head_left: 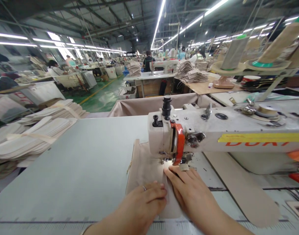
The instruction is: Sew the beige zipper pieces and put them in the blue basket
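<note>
A beige fabric panel [145, 168] lies flat on the table under the needle area of a white sewing machine [161, 137]. Along its left edge runs a zipper with a gold-coloured pull [129, 165]. My left hand [149, 199], a ring on one finger, rests on the panel's near part with its fingers extended and lightly bent. Just in front of the presser foot, my right hand [186, 182] presses the fabric down, fingers stretched out flat. The needle tip and the seam are partly hidden by the machine head and my fingers.
Banded stacks of beige pieces [36, 130] stand at the left. A long rounded beige strip [247, 192] lies right of my right hand. Thread cones [235, 52] rise at the upper right. Beyond the table is a fabric-lined bin [137, 107]; other people work farther back.
</note>
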Demonstrator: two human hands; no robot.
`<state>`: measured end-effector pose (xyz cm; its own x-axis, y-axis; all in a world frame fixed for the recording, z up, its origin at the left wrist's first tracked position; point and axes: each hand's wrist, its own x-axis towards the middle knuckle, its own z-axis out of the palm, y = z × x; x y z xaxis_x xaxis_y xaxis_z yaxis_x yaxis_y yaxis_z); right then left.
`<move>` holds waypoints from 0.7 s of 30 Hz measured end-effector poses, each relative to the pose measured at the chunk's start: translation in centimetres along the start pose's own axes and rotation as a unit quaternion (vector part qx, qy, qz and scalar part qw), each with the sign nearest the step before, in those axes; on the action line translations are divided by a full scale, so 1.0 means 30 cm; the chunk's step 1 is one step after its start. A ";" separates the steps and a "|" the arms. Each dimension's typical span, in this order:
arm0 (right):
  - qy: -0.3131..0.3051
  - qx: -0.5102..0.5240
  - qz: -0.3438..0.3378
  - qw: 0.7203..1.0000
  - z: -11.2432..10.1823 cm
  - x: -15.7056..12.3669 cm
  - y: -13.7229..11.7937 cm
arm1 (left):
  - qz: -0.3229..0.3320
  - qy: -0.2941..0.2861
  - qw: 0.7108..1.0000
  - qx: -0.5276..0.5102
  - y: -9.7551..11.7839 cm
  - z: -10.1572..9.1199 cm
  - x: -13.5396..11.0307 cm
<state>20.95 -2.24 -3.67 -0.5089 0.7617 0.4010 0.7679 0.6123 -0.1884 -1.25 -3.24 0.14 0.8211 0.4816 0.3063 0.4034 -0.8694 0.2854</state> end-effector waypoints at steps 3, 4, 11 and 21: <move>-0.014 0.011 0.003 1.000 -0.002 0.000 0.001 | -0.017 -0.021 1.000 0.007 -0.018 -0.003 0.015; -0.017 0.013 0.005 1.000 -0.002 0.000 0.001 | -0.022 -0.023 0.999 0.011 -0.024 -0.002 0.021; -0.005 0.017 0.001 1.000 -0.012 0.005 -0.002 | -0.037 -0.013 0.999 0.035 -0.073 -0.012 0.074; 0.004 0.030 0.002 1.000 -0.014 0.011 -0.001 | -0.105 0.022 0.994 0.007 -0.155 0.009 0.103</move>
<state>20.92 -2.08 -3.17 -0.5016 0.7630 0.4077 0.7452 0.6205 -0.2443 -0.47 2.26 -0.49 0.6998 0.6571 0.2803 0.5702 -0.7501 0.3349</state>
